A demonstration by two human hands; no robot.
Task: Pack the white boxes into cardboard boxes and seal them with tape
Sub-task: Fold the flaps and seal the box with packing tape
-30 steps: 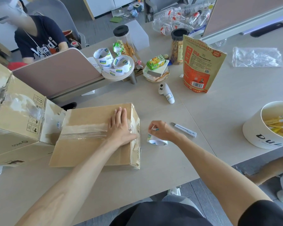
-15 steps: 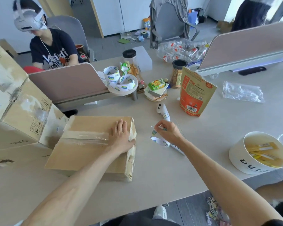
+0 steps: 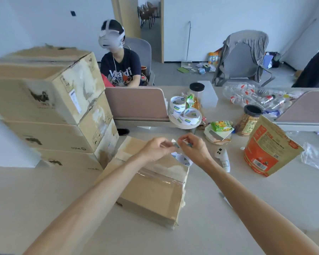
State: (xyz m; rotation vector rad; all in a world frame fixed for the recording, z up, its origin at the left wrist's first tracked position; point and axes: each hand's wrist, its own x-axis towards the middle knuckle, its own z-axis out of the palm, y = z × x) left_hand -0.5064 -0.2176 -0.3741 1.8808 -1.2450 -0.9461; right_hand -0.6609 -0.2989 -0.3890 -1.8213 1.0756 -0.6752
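Cardboard box (image 3: 151, 192), taped shut, edges seemingly frayed

A dark shirt (image 3: 121, 71) has white letters that look like "Mardi". The orange bag (image 3: 265, 150) has a barcode and small print, too tiny to read. The tape rolls (image 3: 190, 116) and the stacked cardboard boxes (image 3: 44, 100) have labels, but they are too blurry to read.
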